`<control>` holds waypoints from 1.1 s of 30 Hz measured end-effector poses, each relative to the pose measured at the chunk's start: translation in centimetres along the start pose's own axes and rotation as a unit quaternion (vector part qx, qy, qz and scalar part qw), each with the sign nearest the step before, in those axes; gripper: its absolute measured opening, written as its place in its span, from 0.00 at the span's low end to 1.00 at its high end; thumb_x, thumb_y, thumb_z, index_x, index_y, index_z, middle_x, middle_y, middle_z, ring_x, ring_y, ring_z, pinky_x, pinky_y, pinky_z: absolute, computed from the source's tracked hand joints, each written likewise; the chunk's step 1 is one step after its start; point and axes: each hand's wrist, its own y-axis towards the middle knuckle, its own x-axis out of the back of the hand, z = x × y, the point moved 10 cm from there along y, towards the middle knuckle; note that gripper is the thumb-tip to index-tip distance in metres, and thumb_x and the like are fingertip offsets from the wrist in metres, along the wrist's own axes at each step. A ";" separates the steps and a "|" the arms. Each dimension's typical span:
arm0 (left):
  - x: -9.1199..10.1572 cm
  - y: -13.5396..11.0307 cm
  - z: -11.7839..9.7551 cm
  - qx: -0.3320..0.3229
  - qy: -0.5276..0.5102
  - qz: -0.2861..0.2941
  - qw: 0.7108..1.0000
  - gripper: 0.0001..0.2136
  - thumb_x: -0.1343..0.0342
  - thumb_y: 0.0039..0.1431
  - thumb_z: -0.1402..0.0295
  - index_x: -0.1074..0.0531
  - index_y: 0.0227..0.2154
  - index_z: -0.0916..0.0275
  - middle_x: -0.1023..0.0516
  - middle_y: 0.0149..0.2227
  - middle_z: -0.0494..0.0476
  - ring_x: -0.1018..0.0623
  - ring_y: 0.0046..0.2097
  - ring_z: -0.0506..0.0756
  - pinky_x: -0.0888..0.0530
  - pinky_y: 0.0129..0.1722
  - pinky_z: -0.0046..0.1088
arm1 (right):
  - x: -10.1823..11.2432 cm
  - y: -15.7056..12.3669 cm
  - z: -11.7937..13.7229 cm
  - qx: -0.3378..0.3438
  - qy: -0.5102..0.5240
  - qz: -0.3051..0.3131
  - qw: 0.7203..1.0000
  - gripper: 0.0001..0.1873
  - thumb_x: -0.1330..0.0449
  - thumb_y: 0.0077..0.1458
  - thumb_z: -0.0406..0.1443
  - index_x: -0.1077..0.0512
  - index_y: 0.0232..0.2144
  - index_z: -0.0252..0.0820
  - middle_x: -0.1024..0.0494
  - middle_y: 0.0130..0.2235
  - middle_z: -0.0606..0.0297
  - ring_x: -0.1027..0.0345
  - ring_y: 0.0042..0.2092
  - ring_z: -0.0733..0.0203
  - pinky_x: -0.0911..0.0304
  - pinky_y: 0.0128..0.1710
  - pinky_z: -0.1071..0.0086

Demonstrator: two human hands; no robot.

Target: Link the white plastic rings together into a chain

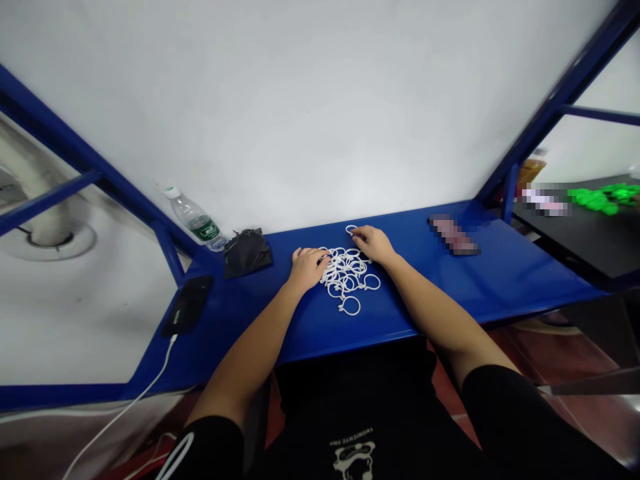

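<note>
A loose pile of several white rings (pixel 345 270), each with a small knob or clasp, lies on the blue tabletop (pixel 295 333). My left hand (pixel 307 268) rests at the pile's left edge, fingers stretched out and apart from the thumb, touching the nearest rings. Beyond the pile on the right, my right hand (pixel 374 244) has its fingertips closed on one white ring (pixel 351 229), apart from the others. The fingers partly cover that ring. One ring (pixel 352 306) lies at the near side of the heap, and another ring (pixel 372 282) at its right.
On the left are a clear bottle (pixel 200 223) against the wall, a crumpled black bag (pixel 247 253) and a black power bank or phone (pixel 187 305) with a white cable. A blurred-out item (pixel 453 235) lies right. Blue frame bars (pixel 550 110) rise at both sides; green objects (pixel 605 198) lie beyond.
</note>
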 end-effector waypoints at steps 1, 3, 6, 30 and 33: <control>0.0 0.0 0.0 0.005 0.004 0.002 1.000 0.11 0.44 0.70 0.63 0.18 0.48 0.51 0.15 0.52 0.55 0.22 0.58 0.63 0.43 0.69 0.57 | 0.1 0.0 -0.2 -0.008 -0.014 0.001 1.000 0.15 0.41 0.67 0.36 0.19 0.51 0.42 0.15 0.45 0.57 0.23 0.46 0.53 0.31 0.50 0.63; 0.1 0.0 0.1 0.012 0.011 0.004 1.000 0.10 0.43 0.69 0.65 0.18 0.48 0.50 0.15 0.50 0.55 0.22 0.57 0.63 0.44 0.69 0.57 | 0.0 -0.1 -0.5 -0.021 -0.047 0.011 0.999 0.14 0.40 0.66 0.37 0.18 0.49 0.42 0.15 0.44 0.57 0.23 0.46 0.51 0.32 0.51 0.62; 0.2 0.1 0.3 0.024 0.017 0.003 1.000 0.10 0.40 0.67 0.65 0.18 0.47 0.51 0.14 0.45 0.55 0.21 0.53 0.63 0.42 0.67 0.55 | -0.7 -0.1 -0.7 -0.013 -0.064 0.044 0.997 0.14 0.38 0.65 0.38 0.18 0.49 0.44 0.15 0.50 0.57 0.23 0.51 0.49 0.33 0.56 0.59; 1.9 -0.3 -1.4 -0.062 -0.105 -0.134 0.983 0.06 0.38 0.67 0.66 0.17 0.42 0.55 0.13 0.41 0.54 0.15 0.44 0.58 0.24 0.59 0.44 | 0.8 -3.1 9.2 0.208 0.126 -0.028 0.970 0.11 0.43 0.71 0.39 0.21 0.44 0.44 0.16 0.41 0.56 0.25 0.44 0.53 0.29 0.48 0.58; 2.4 -0.5 -1.8 -0.076 -0.094 -0.139 0.983 0.05 0.38 0.67 0.66 0.17 0.36 0.55 0.13 0.39 0.53 0.15 0.43 0.57 0.28 0.63 0.46 | 0.6 -3.1 9.3 0.206 0.145 -0.021 0.968 0.10 0.43 0.70 0.38 0.22 0.42 0.43 0.17 0.40 0.57 0.25 0.43 0.54 0.29 0.47 0.60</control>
